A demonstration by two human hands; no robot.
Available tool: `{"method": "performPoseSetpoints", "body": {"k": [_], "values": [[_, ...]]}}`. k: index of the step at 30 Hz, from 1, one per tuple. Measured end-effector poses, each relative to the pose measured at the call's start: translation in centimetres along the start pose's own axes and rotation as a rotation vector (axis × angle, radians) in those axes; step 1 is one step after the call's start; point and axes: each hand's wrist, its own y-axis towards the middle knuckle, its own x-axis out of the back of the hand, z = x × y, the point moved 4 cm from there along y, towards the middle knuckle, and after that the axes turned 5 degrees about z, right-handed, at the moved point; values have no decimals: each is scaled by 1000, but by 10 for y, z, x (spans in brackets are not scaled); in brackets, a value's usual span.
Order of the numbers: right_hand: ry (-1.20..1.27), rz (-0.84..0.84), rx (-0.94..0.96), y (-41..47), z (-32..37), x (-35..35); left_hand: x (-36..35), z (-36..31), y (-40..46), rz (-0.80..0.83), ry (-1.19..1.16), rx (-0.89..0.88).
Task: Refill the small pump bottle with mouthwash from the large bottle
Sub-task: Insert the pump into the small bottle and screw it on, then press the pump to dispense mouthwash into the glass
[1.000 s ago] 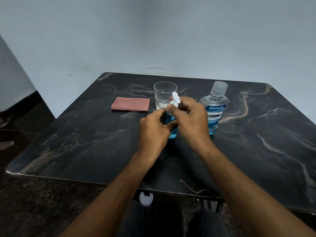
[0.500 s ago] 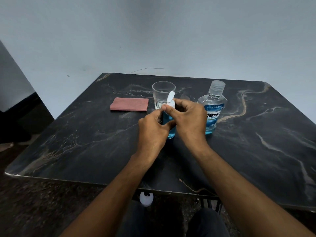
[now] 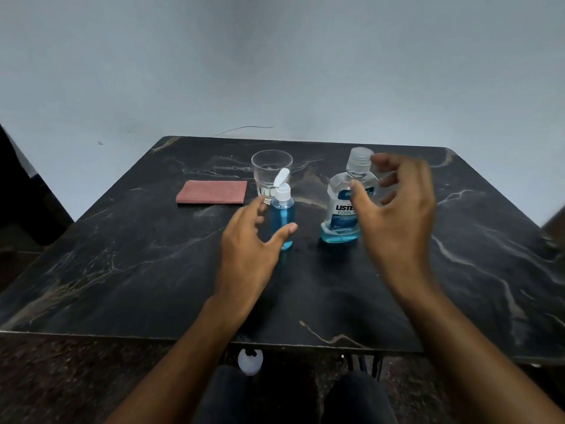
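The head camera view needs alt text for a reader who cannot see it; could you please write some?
A person's open left hand sits beside a small pump bottle of blue liquid, while the open right hand reaches at a capped mouthwash bottle. Behind them on the dark marble table are an empty glass and a pink cloth.

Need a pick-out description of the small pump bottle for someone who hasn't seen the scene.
On the dark marble table, find the clear glass near the back edge, middle. Just in front of it stands the small pump bottle, beside the open left hand. Unlike the wider labelled mouthwash bottle to its right, it is slim, unlabelled, full of blue liquid and topped with a white pump.
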Motion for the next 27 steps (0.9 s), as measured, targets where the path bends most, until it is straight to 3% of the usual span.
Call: {"method": "performPoseSetpoints", "body": {"k": [4,8,12,27], "values": [[-36,243,-238,18,-34,-7,16,-16,-20,-137,4,-67],[101,555,-304,31,-49,-20,5,-35,-31,92,-123,-42],[69,665,-267,48,-55,-19,-13,-53,-31,273,-222,19],[13,491,-226,115,-93,-51,-64,-68,2,285,-134,-41]]}}
